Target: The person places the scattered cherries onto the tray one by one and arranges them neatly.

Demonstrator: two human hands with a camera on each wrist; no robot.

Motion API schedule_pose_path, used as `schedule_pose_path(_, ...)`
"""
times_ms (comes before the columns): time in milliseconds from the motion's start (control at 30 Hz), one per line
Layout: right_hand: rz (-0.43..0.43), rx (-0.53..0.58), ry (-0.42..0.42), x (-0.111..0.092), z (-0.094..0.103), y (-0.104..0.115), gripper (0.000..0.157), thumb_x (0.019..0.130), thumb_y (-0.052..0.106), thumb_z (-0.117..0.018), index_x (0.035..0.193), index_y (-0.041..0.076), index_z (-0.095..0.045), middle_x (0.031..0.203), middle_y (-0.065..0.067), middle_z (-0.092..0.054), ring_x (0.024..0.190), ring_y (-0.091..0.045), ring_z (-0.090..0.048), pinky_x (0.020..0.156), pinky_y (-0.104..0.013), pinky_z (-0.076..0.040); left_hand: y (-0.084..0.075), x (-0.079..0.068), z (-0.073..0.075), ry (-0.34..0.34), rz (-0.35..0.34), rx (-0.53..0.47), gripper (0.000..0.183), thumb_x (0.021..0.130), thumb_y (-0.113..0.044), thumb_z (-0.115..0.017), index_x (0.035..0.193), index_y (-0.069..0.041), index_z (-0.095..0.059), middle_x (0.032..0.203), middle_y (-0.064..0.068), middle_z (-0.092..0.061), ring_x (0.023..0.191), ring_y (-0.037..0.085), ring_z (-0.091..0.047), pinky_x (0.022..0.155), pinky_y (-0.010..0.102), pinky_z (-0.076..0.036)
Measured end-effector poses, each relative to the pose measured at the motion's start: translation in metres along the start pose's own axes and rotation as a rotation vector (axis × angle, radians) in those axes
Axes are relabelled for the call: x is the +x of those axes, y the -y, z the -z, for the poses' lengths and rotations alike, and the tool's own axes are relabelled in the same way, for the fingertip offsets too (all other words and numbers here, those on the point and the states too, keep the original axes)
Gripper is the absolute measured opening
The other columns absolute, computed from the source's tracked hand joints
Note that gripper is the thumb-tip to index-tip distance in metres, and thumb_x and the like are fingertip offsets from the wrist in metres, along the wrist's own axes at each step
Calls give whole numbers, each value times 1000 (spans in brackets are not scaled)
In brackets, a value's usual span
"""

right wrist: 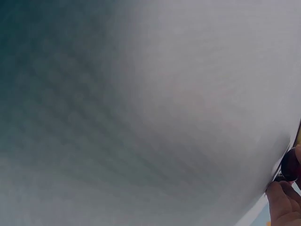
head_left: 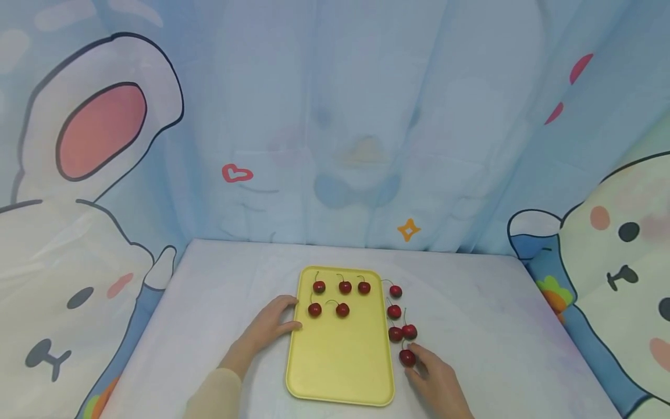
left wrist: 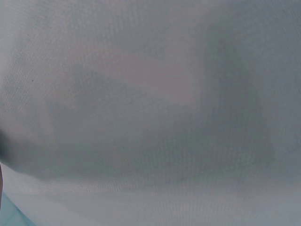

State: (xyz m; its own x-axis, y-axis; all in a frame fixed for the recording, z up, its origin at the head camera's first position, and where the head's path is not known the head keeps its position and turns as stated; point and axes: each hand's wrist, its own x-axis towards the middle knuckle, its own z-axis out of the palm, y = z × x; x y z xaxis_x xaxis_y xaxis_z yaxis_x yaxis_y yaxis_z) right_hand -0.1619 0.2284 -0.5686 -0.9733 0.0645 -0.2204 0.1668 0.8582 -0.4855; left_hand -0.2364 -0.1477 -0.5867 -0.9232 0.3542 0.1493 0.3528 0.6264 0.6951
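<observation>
A yellow tray (head_left: 340,366) lies on the table with several dark red cherries on its far half, among them one cherry (head_left: 342,310) in the nearer row. My left hand (head_left: 269,323) rests at the tray's left edge, its thumb and fingertips spread along the rim. On the other side, my right hand (head_left: 437,378) pinches a stemmed cherry (head_left: 407,358) between thumb and forefinger, just off the tray's right edge. The right wrist view catches that cherry (right wrist: 290,165) at its right border, between the fingers. Mostly pale cloth fills the left wrist view.
Several more cherries lie along the tray's right side, including a far cherry (head_left: 395,291) and a near pair with one cherry (head_left: 410,331) on the right. A white cloth (head_left: 487,326) covers the table. Behind hangs a blue curtain (head_left: 361,105) printed with cartoon animals.
</observation>
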Motion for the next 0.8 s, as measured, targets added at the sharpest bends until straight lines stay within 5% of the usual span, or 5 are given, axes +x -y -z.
schedule_pose_path(800,83,23,-69,0,-4,3,50,83,11,-78,130,6,-60,126,-12,-63,119,-34,-58,94,-46,-54,3,-1,-2,-7,17,-15,56,86,-36,-74,131,-7,-55,132,5,-55,128,24,-48,112,42,-38)
